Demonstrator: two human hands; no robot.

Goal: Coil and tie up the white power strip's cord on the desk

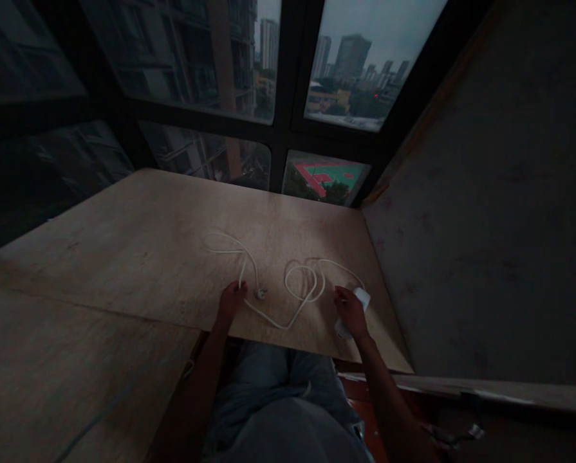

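A long white power cord (303, 298) lies in loose loops on the pale wooden board. Its plug (260, 294) rests just right of my left hand (232, 301). My left fingers are closed on a stretch of the cord, which runs up from them to a loop further back. At the other end, the cord joins a white power strip (363, 297) near the board's right side. My right hand (350, 310) is over the middle of the strip and hides part of it. Its fingers are curled, and anything inside them is hidden.
The wooden surface (138, 225) has a seam (99, 307) on the left. Dark-framed windows (278, 148) stand along its far edge, and a grey wall (485, 225) rises on the right. My legs (288, 366) are at the near edge. The light is dim.
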